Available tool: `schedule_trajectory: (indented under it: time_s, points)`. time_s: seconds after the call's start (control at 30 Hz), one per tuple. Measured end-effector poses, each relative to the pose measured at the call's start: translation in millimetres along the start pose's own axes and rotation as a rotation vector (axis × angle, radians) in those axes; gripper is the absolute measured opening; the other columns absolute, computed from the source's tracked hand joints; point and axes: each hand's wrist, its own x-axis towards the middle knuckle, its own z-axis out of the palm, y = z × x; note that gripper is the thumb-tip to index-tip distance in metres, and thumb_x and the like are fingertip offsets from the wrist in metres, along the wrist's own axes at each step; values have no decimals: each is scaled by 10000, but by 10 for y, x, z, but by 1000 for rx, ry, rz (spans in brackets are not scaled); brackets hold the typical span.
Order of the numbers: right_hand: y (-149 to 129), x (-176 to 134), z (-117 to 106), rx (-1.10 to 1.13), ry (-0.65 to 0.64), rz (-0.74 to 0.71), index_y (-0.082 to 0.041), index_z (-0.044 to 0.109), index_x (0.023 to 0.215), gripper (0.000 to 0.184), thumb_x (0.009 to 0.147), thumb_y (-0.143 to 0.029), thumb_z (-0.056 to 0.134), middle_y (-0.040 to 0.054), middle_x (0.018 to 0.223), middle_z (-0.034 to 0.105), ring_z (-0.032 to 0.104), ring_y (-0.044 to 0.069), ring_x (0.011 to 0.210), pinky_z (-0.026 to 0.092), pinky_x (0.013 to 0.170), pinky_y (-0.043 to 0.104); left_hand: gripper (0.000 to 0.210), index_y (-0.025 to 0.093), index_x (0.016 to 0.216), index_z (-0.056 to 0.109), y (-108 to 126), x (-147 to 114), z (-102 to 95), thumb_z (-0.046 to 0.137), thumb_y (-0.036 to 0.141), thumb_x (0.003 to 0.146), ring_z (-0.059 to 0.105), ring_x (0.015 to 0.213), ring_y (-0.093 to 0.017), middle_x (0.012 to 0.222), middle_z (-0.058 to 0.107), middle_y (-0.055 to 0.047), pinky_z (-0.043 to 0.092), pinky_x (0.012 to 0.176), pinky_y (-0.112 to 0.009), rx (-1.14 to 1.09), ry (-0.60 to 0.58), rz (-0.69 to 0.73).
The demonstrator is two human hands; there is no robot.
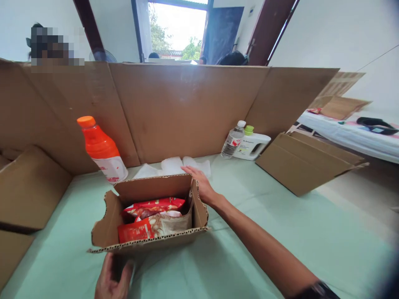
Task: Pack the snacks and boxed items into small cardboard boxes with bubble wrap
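Note:
An open-topped cardboard box (152,244) with rough-cut edges is in front of me at the middle left. Inside lie a red snack packet (165,203) and a red and beige packet (140,230). My right hand (202,187) rests against the box's far right corner, its fingers stretched out past the back edge. Low at the front left corner is my left hand (112,278), thumb and fingers apart; whether its fingertips touch the box is hard to tell. Behind the box lie white, soft-looking sheets (171,165), partly hidden by it.
An orange-capped bottle (104,151) stands back left. A clear water bottle (233,140) and a white jug (251,146) with a green cap are back right. Cardboard panels (193,112) wall the green cloth (237,249). More boxes (305,162) flank it; people are beyond.

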Motion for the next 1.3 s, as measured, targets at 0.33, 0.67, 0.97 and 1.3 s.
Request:
schedule_trajectory:
  time_s: [0.33,0.67,0.97,1.3]
  points:
    - [48,-35,-922,197,775,170,-174,668,1135,284,909,-330,595,100,1113,699,647,225,994,516,843,357,581,206,1152,588,135,-18,-36,715,565,714,671,1050,-280,1081,717,-77,553,884,-352,47,-9,-94]
    - [-127,-2150,-836,34,176,533,-233,729,1080,326,827,-418,640,56,946,718,645,168,688,528,623,307,526,189,1071,603,621,46,-87,745,494,667,640,1008,-260,1002,689,-61,511,868,-333,-47,-146,-23]
    - [-882,-1492,-116,566,-26,312,-227,499,1425,646,790,-119,551,123,1338,625,653,234,1080,569,793,342,636,171,1207,575,845,60,-67,755,495,691,619,1117,-267,1136,673,-89,498,954,-353,-119,-178,3]
    - [-585,-1147,-131,356,-50,202,-226,629,1269,493,802,-100,535,87,1288,669,622,243,1168,529,949,403,573,193,1203,592,820,286,96,718,504,738,613,1124,-249,1176,674,-74,493,954,-329,-108,-131,42]
